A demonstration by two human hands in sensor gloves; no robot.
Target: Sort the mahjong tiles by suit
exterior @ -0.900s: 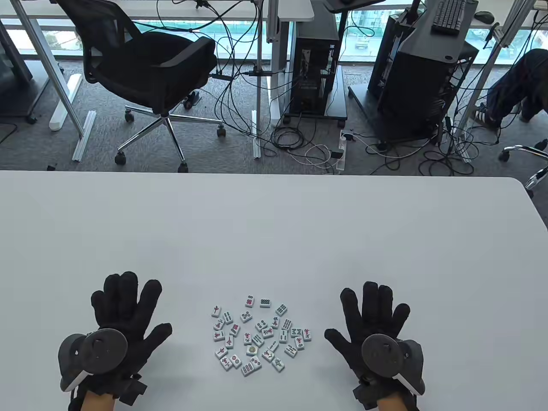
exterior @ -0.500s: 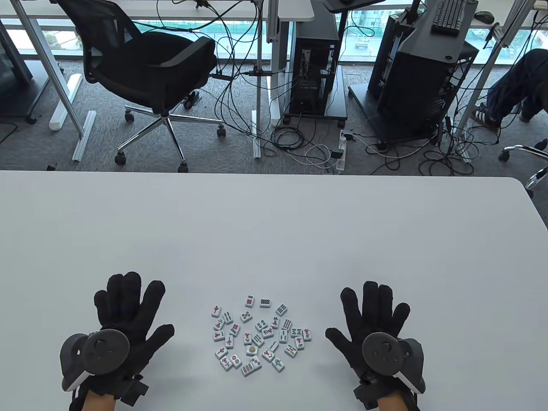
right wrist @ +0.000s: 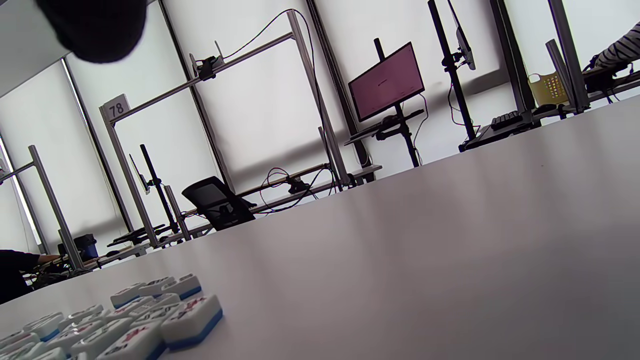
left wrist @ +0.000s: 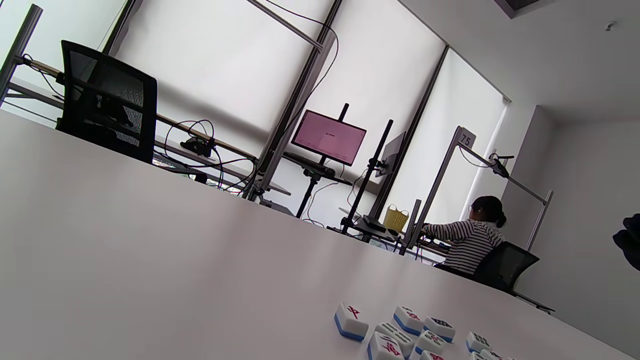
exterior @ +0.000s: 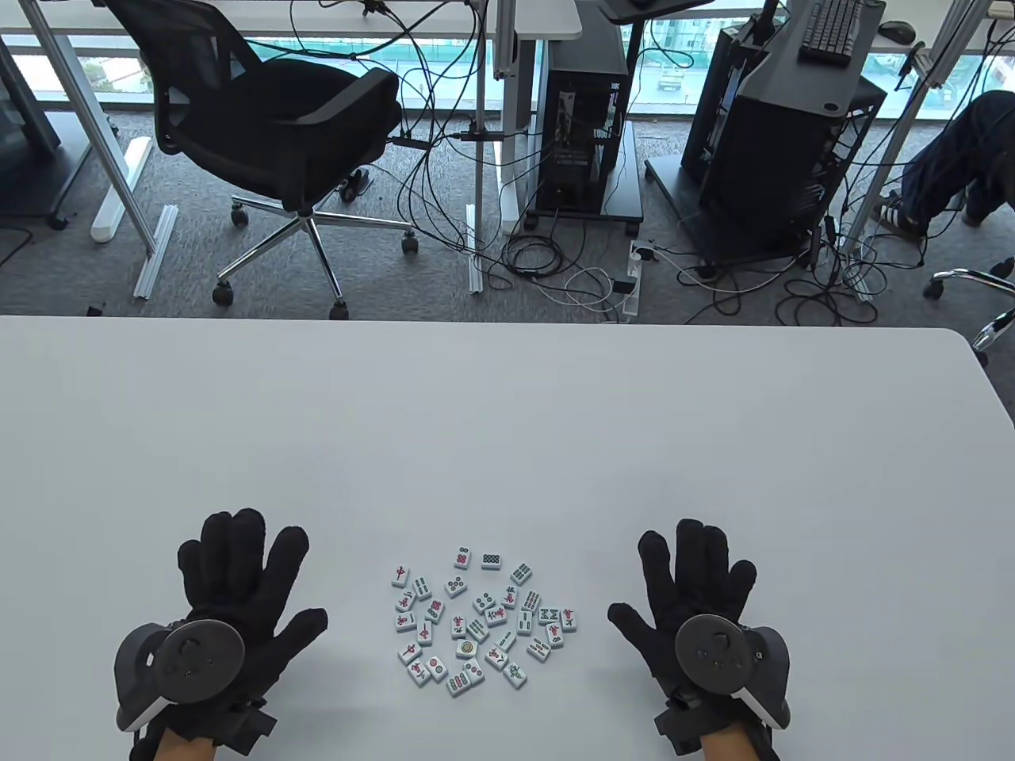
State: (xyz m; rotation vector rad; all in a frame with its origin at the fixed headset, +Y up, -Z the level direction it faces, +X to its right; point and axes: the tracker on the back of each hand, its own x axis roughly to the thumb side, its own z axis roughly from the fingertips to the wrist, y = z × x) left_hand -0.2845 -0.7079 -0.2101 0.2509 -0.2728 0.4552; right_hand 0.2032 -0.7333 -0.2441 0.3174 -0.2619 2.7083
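Note:
A loose cluster of mahjong tiles (exterior: 476, 622) lies face up on the white table (exterior: 507, 428), near its front edge. The tiles are white with blue backs and bear red, green and dark marks. My left hand (exterior: 238, 575) lies flat on the table to the left of the cluster, fingers spread, holding nothing. To the right of the tiles my right hand (exterior: 694, 575) lies flat the same way. The left wrist view catches the tiles (left wrist: 410, 332) at its lower right; in the right wrist view the tiles (right wrist: 120, 322) sit at the lower left, with one dark fingertip (right wrist: 95, 27) at the top.
The table stretches bare behind the tiles up to its far edge (exterior: 507, 323). Beyond it stand an office chair (exterior: 270, 127), computer towers (exterior: 583, 119) and floor cables. A seated person (left wrist: 467, 242) works at a far desk.
Both hands have slid slightly to the right and a little toward the front edge, still flat and spread. The tiles have not moved.

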